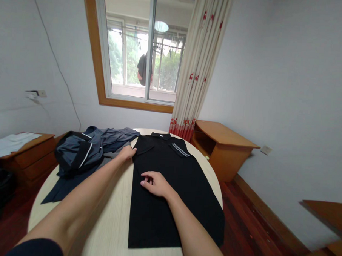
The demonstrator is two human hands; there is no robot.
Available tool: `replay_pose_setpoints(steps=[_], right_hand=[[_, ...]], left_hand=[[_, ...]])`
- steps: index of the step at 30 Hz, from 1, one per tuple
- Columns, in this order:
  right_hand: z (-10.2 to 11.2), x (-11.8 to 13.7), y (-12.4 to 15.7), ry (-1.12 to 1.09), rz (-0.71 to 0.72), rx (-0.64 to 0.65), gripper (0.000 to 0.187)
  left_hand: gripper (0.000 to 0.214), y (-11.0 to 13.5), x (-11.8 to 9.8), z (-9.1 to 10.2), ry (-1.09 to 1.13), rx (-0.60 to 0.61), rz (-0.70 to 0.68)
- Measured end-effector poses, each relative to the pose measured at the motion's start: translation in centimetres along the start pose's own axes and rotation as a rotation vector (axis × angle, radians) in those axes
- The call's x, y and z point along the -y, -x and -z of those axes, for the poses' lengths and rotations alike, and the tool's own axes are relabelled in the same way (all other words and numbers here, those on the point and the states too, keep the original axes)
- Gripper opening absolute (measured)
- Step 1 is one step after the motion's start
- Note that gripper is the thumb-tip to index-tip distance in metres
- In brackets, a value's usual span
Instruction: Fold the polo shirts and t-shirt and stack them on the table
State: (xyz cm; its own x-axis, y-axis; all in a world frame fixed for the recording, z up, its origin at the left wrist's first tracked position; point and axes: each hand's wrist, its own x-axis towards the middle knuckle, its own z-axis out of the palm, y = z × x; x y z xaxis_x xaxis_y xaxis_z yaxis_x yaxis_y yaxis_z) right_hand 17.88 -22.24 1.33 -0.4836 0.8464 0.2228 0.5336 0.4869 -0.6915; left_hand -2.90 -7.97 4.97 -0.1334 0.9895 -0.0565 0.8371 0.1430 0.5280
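A black polo shirt [169, 173] lies spread on the round table, its collar at the far end. Its left sleeve is folded in over the body, and grey stripes mark the right sleeve. At the shirt's left edge, near the shoulder, my left hand [127, 153] pinches the fabric. My right hand [156, 183] is over the middle of the shirt, fingers loosely bent and thumb apart, with nothing in it. Whether it touches the cloth, I cannot tell.
On the table's [110, 223] left side is a pile of dark blue and grey clothes [93, 147]. Behind the table hangs a curtain [200, 61] beside the window. A wooden cabinet [224, 138] stands at the right, and another [30, 156] is at the left.
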Motion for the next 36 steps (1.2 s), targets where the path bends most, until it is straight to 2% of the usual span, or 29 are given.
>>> replay_pose_setpoints(steps=[5,12,16,20,23,26,29,32,36], right_hand=[[-0.2,0.5,0.1,0.076,0.025,0.062,0.044],[0.0,1.0,0.2,0.044,0.011,0.065,0.035],[0.2,1.1,0.3,-0.074,-0.064,0.016,0.036],[0.8,1.0,0.6,-0.213,-0.181,0.042,0.035],[1.2,0.8,0.7,-0.294,-0.283,0.114,0.038],[1.4,0.5,0.6,-0.316,-0.306,0.123,0.038],[1.5,0.4,0.5,-0.321,-0.344,0.132,0.037],[1.7,0.6,0.5,-0.354,-0.407,0.175,0.037],[2.1,1.0,0.7,-0.419,-0.443,0.294,0.033]], left_hand=[[0.034,-4.5,-0.1,-1.1,-0.062,-0.067,0.084],[0.037,-7.1,-1.4,-1.4,-0.066,-0.052,0.107],[0.039,-7.9,-4.5,-2.1,-0.034,-0.046,-0.005],[0.043,-7.8,-7.9,-4.8,0.033,0.002,-0.212],[0.045,-6.8,-8.9,-6.9,0.048,0.031,-0.343],[0.043,-5.8,-8.5,-7.9,0.025,0.013,-0.448],[0.042,-5.0,-7.3,-7.9,-0.019,-0.016,-0.547],[0.046,-4.3,-5.7,-8.0,-0.082,0.026,-0.616],[0.059,-2.7,-3.3,-8.5,-0.144,0.079,-0.641]])
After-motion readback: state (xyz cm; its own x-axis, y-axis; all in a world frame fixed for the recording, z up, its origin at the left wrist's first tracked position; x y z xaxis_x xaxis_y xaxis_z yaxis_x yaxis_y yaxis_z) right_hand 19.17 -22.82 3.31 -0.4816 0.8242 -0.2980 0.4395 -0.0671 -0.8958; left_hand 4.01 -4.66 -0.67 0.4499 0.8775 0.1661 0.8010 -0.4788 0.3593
